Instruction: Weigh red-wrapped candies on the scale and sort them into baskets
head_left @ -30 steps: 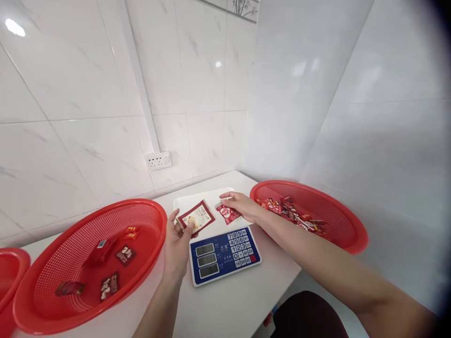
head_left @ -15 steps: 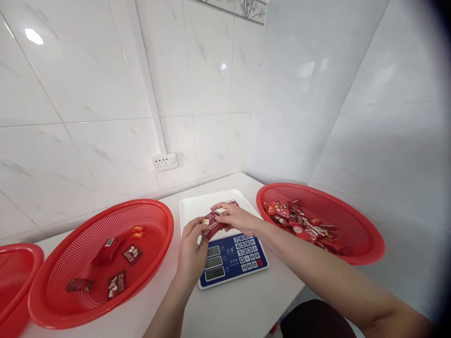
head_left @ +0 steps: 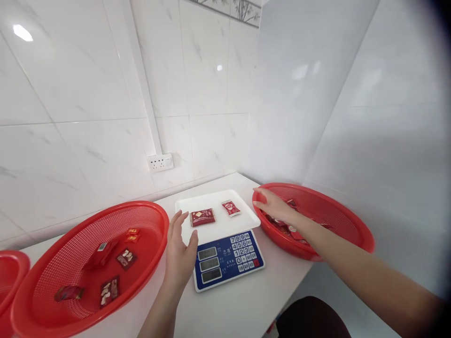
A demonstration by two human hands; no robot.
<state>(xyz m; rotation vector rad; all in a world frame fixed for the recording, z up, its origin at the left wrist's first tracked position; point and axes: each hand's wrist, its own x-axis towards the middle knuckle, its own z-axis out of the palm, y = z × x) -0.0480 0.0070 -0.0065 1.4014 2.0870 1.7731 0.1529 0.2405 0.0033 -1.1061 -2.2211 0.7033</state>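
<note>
Two red snack packets rest on the white pan (head_left: 221, 230) of a digital scale (head_left: 228, 259): a larger dark red packet (head_left: 206, 217) on the left and a smaller red-and-white packet (head_left: 231, 208) on the right. My left hand (head_left: 180, 249) hovers by the scale's left edge, fingers spread and holding nothing. Over the near left rim of the right-hand red basket (head_left: 347, 225), my right hand (head_left: 275, 205) is stretched out with its fingers apart and nothing in them. Below it, packets (head_left: 282, 226) lie in that basket, partly hidden by my forearm.
To the left stands a red mesh basket (head_left: 155, 211) with several wrapped snacks (head_left: 127, 258) scattered inside. Part of another red basket (head_left: 14, 260) shows at the far left edge. A wall socket (head_left: 160, 162) is behind the white table (head_left: 239, 305).
The dark red packet that both hands held now lies on the scale pan. My right hand has moved right to the basket; my left hand has drawn slightly left and opened.
</note>
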